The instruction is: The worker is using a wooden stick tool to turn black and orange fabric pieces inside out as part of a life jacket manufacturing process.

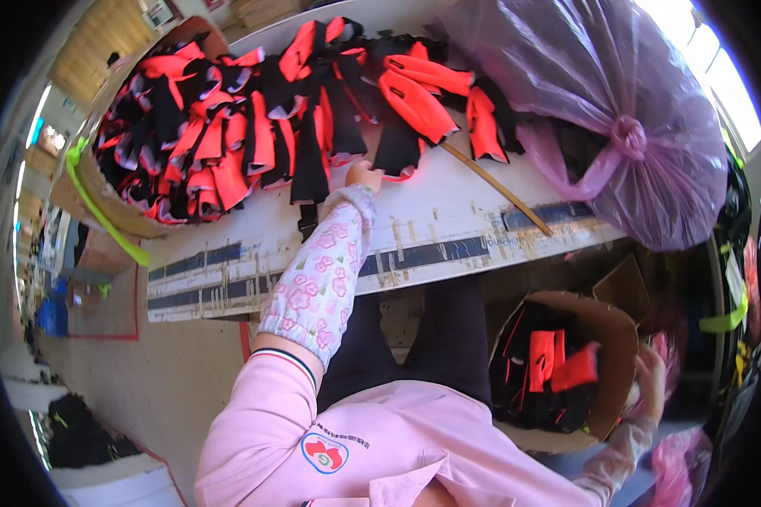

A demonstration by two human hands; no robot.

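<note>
My left hand [365, 176], in a flowered sleeve cover, reaches over the white table and pinches the lower edge of a black-and-orange fabric piece [396, 152]. Many similar tube-like pieces [228, 139] in black and bright orange are heaped around it. My right hand [648, 380] is low on the right, just outside the wall of a cardboard box [621, 359]. Its fingers look loosely extended and hold nothing that I can see. Inside that box, more black and orange pieces lie together, one orange piece [577, 367] smeared by motion.
A wooden stick [499, 190] lies across the white tabletop [431, 215], which has worn tape along its front. A large knotted purple plastic bag [643, 169] fills the right end. Pink plastic [681, 456] is at the lower right. A yellow-green strip [101, 207] hangs at the left.
</note>
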